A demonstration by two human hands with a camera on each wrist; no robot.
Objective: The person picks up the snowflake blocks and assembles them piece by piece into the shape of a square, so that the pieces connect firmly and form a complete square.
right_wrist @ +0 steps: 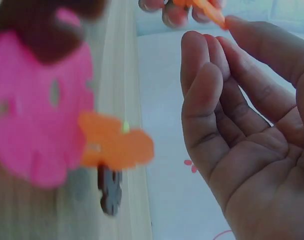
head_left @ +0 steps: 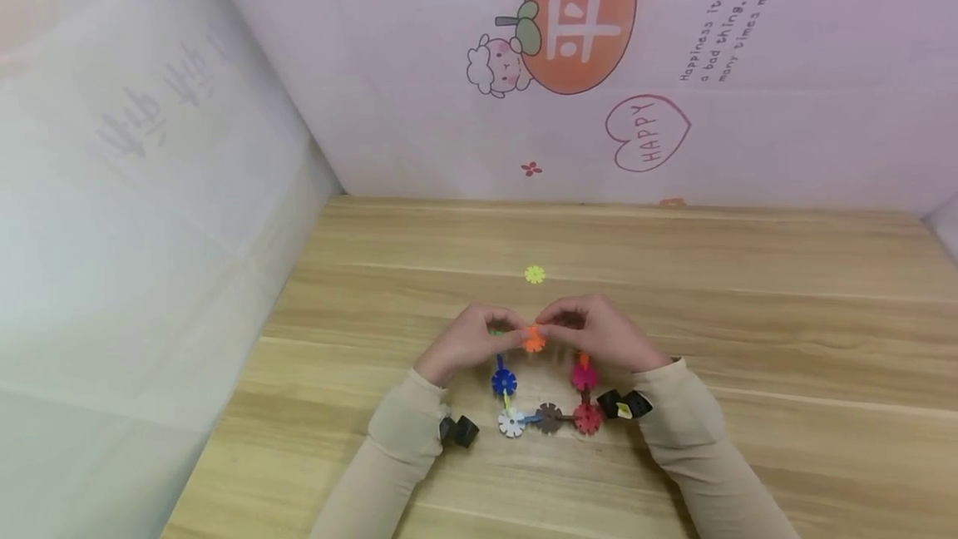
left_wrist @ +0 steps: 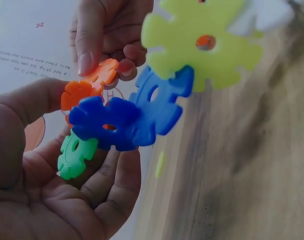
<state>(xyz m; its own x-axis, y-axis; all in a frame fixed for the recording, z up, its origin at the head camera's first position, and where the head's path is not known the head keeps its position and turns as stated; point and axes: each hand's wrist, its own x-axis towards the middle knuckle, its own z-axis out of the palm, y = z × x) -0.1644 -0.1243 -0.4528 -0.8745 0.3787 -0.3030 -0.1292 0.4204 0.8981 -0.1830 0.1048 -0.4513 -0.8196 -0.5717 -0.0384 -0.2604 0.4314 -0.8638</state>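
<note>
Slotted flower-shaped plastic discs are linked in a chain that bends in a U on the table. At its far side, my left hand (head_left: 473, 341) grips an orange disc (head_left: 534, 339), beside a green disc (left_wrist: 77, 155) joined to a blue one (left_wrist: 109, 122). My right hand (head_left: 608, 334) pinches orange plastic (left_wrist: 103, 75) between thumb and fingertips, close to the left fingers. Down the left side run a blue disc (head_left: 504, 382) and a white one (head_left: 512, 422). A brown disc (head_left: 550, 417), a red one (head_left: 587, 418) and a pink one (head_left: 585, 375) follow along the near and right sides.
A loose yellow disc (head_left: 535, 274) lies on the wooden table (head_left: 389, 273) beyond the hands. A printed pink wall covering (head_left: 419, 106) rises at the back, with a pale sheet (head_left: 150, 273) on the left. Black wrist cameras (head_left: 458, 432) sit at both cuffs.
</note>
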